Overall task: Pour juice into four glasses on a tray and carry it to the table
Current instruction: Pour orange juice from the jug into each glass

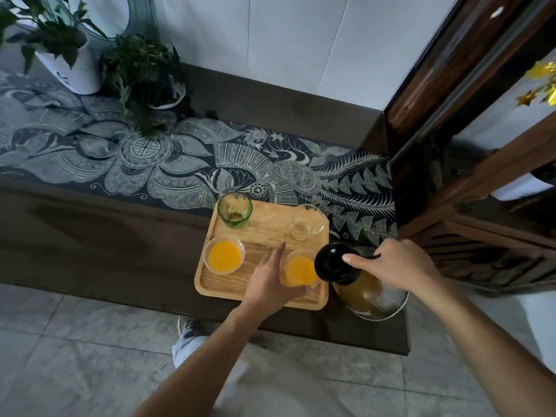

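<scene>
A wooden tray [264, 233] lies on a dark counter with four glasses on it. The near left glass [224, 254] and near right glass [301, 269] hold orange juice. The green glass [235, 209] at far left and the clear glass [309, 221] at far right look empty. My left hand [269, 279] wraps around the near right glass. My right hand [397, 261] grips a juice jug [365, 282] with a black lid, standing just right of the tray.
A patterned dark runner [180, 158] covers the counter behind the tray. Two potted plants [141, 76] stand at the far left. A dark wooden cabinet [469, 164] rises close on the right. Grey tiled floor and my shoe [189, 326] lie below the counter edge.
</scene>
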Demonstrator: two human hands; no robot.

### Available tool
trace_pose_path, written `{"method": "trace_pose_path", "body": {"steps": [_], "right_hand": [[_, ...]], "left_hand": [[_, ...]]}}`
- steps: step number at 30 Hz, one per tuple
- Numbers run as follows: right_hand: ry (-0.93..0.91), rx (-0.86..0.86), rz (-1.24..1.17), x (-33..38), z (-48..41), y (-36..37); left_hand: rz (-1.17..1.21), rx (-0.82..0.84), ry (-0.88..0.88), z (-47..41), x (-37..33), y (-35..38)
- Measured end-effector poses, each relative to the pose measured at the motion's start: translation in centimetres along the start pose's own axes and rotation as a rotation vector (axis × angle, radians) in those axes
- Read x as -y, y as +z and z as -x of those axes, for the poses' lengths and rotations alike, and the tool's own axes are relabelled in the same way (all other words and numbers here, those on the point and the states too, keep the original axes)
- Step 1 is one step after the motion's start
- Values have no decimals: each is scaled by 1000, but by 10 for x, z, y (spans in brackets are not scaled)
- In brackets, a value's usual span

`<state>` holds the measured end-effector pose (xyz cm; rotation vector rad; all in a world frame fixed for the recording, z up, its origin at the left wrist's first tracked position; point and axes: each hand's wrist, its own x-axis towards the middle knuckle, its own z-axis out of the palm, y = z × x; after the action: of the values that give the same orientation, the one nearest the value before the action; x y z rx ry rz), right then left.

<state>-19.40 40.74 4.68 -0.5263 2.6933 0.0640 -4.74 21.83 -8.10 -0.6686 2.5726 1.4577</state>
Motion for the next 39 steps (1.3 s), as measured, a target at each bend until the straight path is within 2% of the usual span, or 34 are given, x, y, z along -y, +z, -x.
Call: {"method": "trace_pose_path", "body": {"steps": [5,10,15,20,30,39], "right_hand": [[0,-20,-137,-26,-9,-13],[8,-45,-226,-26,-36,-32],[41,-57,-145,-8,-73,-36],[65,-66,-20,11,-102,-35],[81,27,200,36,-121,-41],[-9,66,380,64,-128,-53]], "left_hand": [[65,-166,42,-1,-18,-25],[-55,-157,73,-49,-44,-46],[-250,67,27,-98,-50,-42],[-254,157,20,-125,-44,-27],[-299,147,73,-148,-39,-23],[-282,117,75,-148,-39,-24]]}}
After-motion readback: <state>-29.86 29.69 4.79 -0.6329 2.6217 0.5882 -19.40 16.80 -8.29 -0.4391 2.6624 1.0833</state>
